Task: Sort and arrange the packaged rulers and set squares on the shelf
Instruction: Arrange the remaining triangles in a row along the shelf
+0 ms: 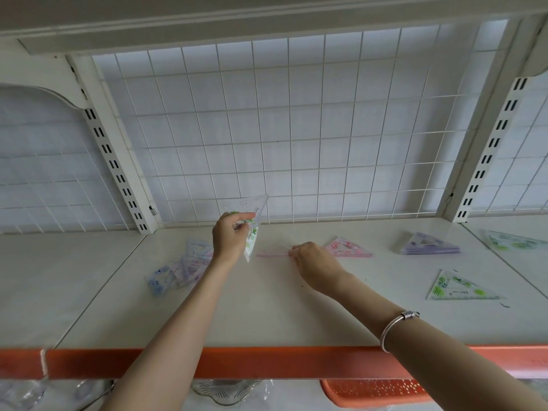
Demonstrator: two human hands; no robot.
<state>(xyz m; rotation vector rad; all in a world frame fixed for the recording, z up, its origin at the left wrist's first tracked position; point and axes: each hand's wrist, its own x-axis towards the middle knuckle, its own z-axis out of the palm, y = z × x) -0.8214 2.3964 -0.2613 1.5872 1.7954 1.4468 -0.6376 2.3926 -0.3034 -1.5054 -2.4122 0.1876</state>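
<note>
My left hand (228, 237) holds a green-printed packaged set square (253, 223) upright above the white shelf (267, 315). My right hand (311, 264) pinches the edge of a clear pink set square (274, 252) lying flat on the shelf. A loose heap of blue and purple packaged set squares (181, 266) lies to the left of my left hand. Right of my right hand lies a pink set-square stack (348, 249), then a purple stack (428, 244). A green set square (458, 287) lies at the front right, another green one (510, 240) at the far right.
A white wire grid (281, 129) backs the shelf, with slotted uprights (118, 173) on both sides. An orange rail (267, 361) runs along the front edge. Below it are glass dishes (225, 391) and an orange perforated basket (376, 393).
</note>
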